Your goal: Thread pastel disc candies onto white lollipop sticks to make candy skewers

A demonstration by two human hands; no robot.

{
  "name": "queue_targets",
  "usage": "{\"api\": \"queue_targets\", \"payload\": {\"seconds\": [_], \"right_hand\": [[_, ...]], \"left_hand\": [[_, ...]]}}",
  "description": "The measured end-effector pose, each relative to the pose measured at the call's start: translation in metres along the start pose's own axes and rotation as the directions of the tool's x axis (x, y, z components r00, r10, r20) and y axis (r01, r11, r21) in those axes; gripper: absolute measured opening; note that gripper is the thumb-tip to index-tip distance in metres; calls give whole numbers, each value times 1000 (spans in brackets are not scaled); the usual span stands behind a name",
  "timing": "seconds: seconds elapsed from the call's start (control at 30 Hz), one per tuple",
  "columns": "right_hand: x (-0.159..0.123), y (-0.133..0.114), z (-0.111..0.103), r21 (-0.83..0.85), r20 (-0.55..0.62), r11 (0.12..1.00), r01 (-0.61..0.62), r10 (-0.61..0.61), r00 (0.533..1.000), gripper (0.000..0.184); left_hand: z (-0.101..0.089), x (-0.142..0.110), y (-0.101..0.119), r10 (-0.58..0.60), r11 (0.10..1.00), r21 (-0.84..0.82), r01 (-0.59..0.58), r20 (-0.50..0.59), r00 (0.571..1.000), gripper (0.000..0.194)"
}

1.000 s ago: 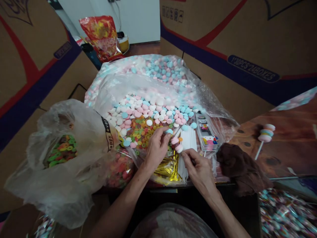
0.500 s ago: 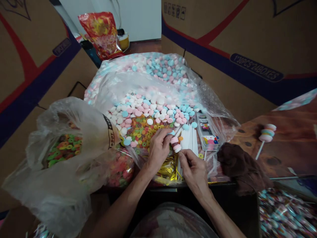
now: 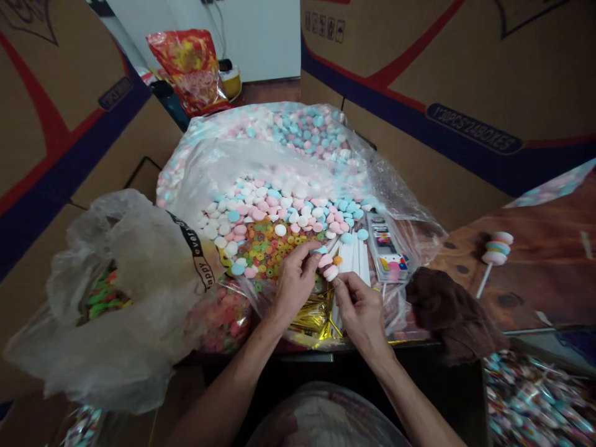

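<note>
My left hand (image 3: 296, 279) is closed, with thumb and index finger pinching a light-blue marshmallow (image 3: 321, 249). Just right of those fingertips is a small stack of pink and white marshmallows (image 3: 331, 272). The fingers of my right hand (image 3: 362, 305) are pinched at the lower end of this stack; the stick they seem to grip is mostly hidden. An orange ring candy (image 3: 338, 261) shows beside the stack. Under and behind my hands lie white paper sticks (image 3: 354, 256), gold twist ties (image 3: 311, 313) and colourful ring candies (image 3: 263, 247).
A large clear bag of pink, white and blue marshmallows (image 3: 284, 202) spreads behind. At left stands a translucent bag (image 3: 125, 354) of ring candies. To the right are a plastic case (image 3: 387, 248), a brown cloth (image 3: 449, 310) and a marshmallow lollipop (image 3: 497, 249). Large cartons (image 3: 447, 68) flank the table.
The stack in my right hand has tilted slightly, and its brownish middle shows less. The translucent bag at left has sagged and its printed band has turned. The view has shifted a little.
</note>
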State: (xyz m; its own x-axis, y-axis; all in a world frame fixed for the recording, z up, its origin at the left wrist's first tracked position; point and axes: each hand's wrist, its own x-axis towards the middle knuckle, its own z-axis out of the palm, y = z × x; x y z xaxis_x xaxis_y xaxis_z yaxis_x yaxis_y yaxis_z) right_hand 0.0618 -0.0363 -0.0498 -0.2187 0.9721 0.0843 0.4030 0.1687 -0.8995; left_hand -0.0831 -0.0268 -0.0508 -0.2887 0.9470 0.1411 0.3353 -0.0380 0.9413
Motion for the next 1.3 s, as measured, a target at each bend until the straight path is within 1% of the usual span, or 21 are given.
{"api": "queue_targets", "payload": {"seconds": [0.13, 0.23, 0.33, 0.4, 0.47, 0.5, 0.57, 0.63, 0.7, 0.73, 0.77, 0.8, 0.9, 0.97, 1.0, 1.03, 1.1, 1.17, 1.2, 1.23, 1.3], "right_hand": [[2, -4, -2, -45, -10, 999, 21, -21, 1000, 27], [2, -4, -13, -104, -9, 990, 99, -100, 995, 27], [2, 1, -39, -181, -45, 970, 161, -171, 984, 24], [5, 8, -65, -234, -115, 961, 146, -177, 977, 21], [10, 18, -96, -329, -249, 941, 80, -168, 954, 20], [13, 24, -113, -392, -350, 920, 19, -169, 922, 21], [21, 39, -145, -513, -547, 840, -176, -162, 822, 22], [29, 59, -173, -566, -655, 755, -331, -168, 737, 23], [36, 82, -195, -629, -596, 704, -330, -164, 786, 27], [39, 94, -202, -640, -590, 694, -331, -166, 790, 26], [41, 105, -207, -636, -622, 687, -351, -188, 760, 26], [44, 115, -210, -647, -603, 682, -340, -184, 776, 24], [46, 127, -205, -637, -664, 672, -377, -231, 711, 20], [44, 116, -192, -629, -724, 674, -386, -328, 607, 25], [42, 105, -183, -655, -704, 669, -352, -373, 604, 30], [39, 92, -171, -674, -705, 665, -323, -447, 550, 29], [33, 62, -142, -728, -574, 677, -107, -517, 634, 23], [27, 37, -106, -656, -372, 739, 154, -494, 786, 17], [24, 28, -88, -607, -260, 761, 228, -462, 848, 17], [21, 21, -70, -576, -169, 777, 255, -419, 892, 19], [16, 14, -39, -601, -80, 769, 218, -329, 941, 20]], "left_hand": [[0, -1, 0, -3, 1000, -18, 3, 18, 1000, 24], [-1, -3, 6, -57, 995, -78, 60, 38, 998, 32], [-4, -1, 11, -94, 982, -159, 102, 58, 994, 44], [-8, 3, 11, -90, 983, -160, 93, 26, 996, 45], [-12, 9, 8, -74, 991, -114, 70, -30, 997, 36], [-14, 11, 6, -61, 995, -77, 57, -50, 997, 31], [-14, 16, 4, -34, 999, 17, 34, -41, 999, 23], [-10, 21, 5, 9, 992, 128, -12, 19, 1000, 19], [-3, 25, 8, 71, 971, 223, -89, 87, 994, 17], [1, 28, 11, 108, 957, 260, -132, 106, 988, 17], [4, 31, 13, 143, 942, 290, -171, 114, 983, 18], [7, 35, 15, 170, 927, 318, -197, 110, 979, 19], [13, 49, 19, 216, 882, 410, -231, 83, 973, 24], [17, 57, 20, 234, 843, 475, -252, 97, 967, 30], [19, 60, 19, 240, 822, 503, -267, 119, 964, 32], [22, 63, 18, 240, 802, 527, -282, 149, 959, 33], [28, 66, 15, 223, 769, 566, -298, 200, 954, 30], [33, 68, 13, 197, 745, 602, -289, 216, 956, 23], [34, 68, 12, 188, 737, 615, -280, 212, 959, 22], [35, 68, 12, 183, 733, 623, -273, 205, 961, 21], [31, 66, 14, 185, 745, 612, -264, 191, 964, 23]]}}
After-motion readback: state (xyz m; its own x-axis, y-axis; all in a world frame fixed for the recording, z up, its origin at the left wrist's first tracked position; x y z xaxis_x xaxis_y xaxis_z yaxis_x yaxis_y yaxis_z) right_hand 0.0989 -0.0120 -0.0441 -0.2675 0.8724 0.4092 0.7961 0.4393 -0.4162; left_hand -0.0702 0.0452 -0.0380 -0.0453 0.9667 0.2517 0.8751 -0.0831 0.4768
